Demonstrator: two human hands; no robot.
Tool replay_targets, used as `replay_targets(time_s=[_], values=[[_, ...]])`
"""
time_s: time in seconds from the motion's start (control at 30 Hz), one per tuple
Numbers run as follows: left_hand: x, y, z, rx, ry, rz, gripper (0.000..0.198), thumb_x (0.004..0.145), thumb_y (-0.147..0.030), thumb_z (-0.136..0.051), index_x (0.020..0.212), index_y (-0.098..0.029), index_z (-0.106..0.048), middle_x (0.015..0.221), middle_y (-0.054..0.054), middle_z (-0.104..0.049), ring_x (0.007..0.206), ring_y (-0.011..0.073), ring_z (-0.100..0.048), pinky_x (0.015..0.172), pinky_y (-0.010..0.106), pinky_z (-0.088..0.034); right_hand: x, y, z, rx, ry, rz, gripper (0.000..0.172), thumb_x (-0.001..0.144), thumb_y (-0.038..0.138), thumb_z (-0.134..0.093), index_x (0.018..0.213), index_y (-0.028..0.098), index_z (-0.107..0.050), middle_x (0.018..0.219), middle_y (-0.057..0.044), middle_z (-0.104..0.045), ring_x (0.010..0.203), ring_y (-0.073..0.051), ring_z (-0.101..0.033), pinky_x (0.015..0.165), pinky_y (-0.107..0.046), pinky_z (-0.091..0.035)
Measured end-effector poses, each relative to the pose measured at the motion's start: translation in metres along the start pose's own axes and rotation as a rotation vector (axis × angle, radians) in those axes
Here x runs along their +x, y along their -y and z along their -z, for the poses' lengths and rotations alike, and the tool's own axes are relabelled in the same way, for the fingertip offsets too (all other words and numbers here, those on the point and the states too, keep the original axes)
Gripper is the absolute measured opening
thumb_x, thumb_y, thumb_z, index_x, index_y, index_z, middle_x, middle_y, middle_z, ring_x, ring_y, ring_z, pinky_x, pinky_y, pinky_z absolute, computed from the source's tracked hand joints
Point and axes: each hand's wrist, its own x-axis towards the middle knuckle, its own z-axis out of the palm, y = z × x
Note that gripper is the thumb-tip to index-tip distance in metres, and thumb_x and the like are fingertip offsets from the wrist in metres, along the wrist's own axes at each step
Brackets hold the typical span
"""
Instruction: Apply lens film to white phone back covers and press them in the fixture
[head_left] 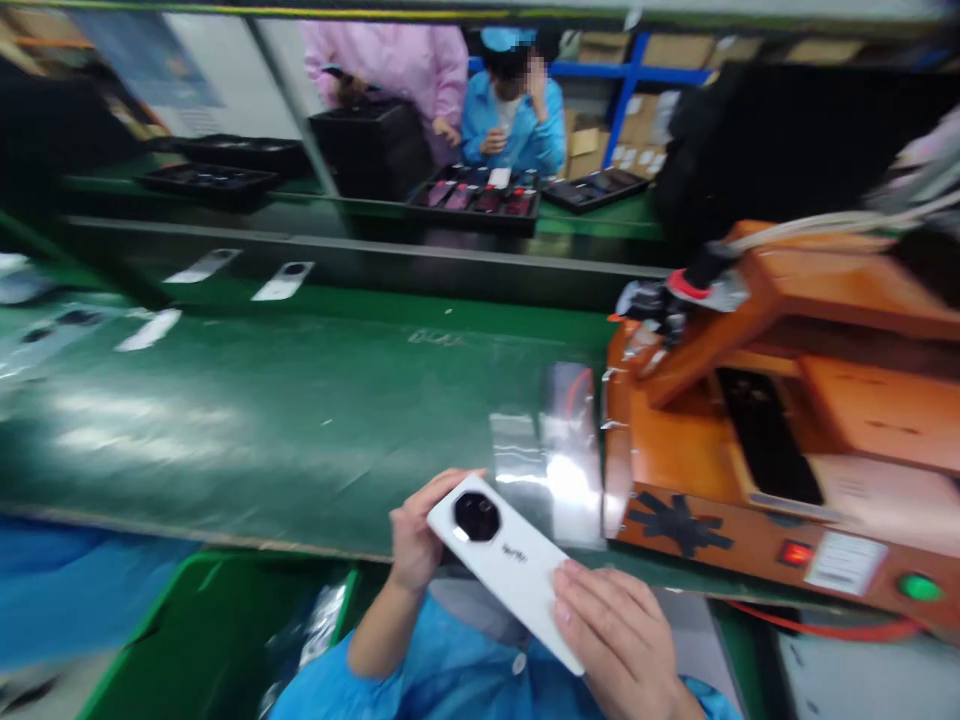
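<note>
A white smartphone [517, 575] with a round black camera ring is tilted in front of my chest, its back facing up. My left hand [420, 530] grips it at the camera end, with the fingertips behind the top edge. At the lower end my right hand [615, 630] is closed round the side, fingers lying over the back. Past the phone, clear plastic sheets [574, 450] lie on the green work table [315, 400]. To the right stands an orange machine [690, 440] with a dark-screened phone [769, 435] in its holder.
A green bin [172, 640] sits below the table's front edge at the left. Several white phone-back-shaped pieces [283, 282] lie at the far left. Beyond the ledge, a black tray [476, 205] holds several phones, and two people work there. The machine has a green button [919, 587].
</note>
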Motion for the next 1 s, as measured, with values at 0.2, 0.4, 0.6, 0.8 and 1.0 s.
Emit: replay_targets(time_s=[0.2,0.4,0.6,0.8,1.0], values=[[0.004,0.013,0.012,0.077,-0.015,0.088,0.109,0.084,-0.093,-0.007,0.105,-0.017,-0.082,0.093,0.015,-0.077,0.082,0.0279,-0.062,0.077,0.039,-0.047,-0.009,-0.012,0.079,-0.315,-0.094,-0.153,0.035,0.096,0.013,-0.06,0.128,0.022,-0.066,0.121,-0.009,-0.075,0.118,-0.028,-0.07,0.097,-0.044,-0.055],[0.003,0.018,0.01,0.139,-0.006,0.077,0.104,0.086,-0.091,-0.009,0.101,-0.018,-0.082,0.092,0.014,-0.077,0.083,0.0294,-0.062,0.074,0.041,-0.045,-0.038,-0.059,0.136,-0.822,-0.277,-0.277,0.055,0.091,0.007,-0.062,0.139,0.034,-0.063,0.116,-0.005,-0.076,0.102,-0.028,-0.074,0.089,-0.043,-0.054],[0.003,0.013,0.007,0.14,-0.029,0.073,0.099,0.09,-0.087,-0.013,0.099,-0.017,-0.082,0.09,0.013,-0.077,0.081,0.0284,-0.062,0.073,0.04,-0.045,-0.025,-0.122,0.147,-0.982,-0.078,-0.281,0.043,0.095,0.007,-0.062,0.133,0.027,-0.065,0.116,-0.005,-0.076,0.099,-0.025,-0.072,0.087,-0.04,-0.047],[0.004,0.011,0.005,0.139,-0.048,0.082,0.096,0.09,-0.087,-0.017,0.095,-0.016,-0.082,0.087,0.014,-0.077,0.08,0.0283,-0.063,0.07,0.04,-0.047,-0.006,-0.126,0.147,-0.931,0.123,-0.358,0.035,0.1,0.01,-0.056,0.131,0.023,-0.066,0.123,-0.006,-0.074,0.105,-0.025,-0.068,0.087,-0.04,-0.043],[0.004,0.012,0.006,0.171,-0.039,0.087,0.096,0.091,-0.085,-0.015,0.095,-0.017,-0.082,0.087,0.014,-0.077,0.08,0.0294,-0.063,0.07,0.041,-0.047,0.01,-0.12,0.154,-0.96,0.196,-0.367,0.029,0.1,0.009,-0.053,0.122,0.018,-0.07,0.116,-0.007,-0.075,0.102,-0.027,-0.066,0.085,-0.04,-0.042]])
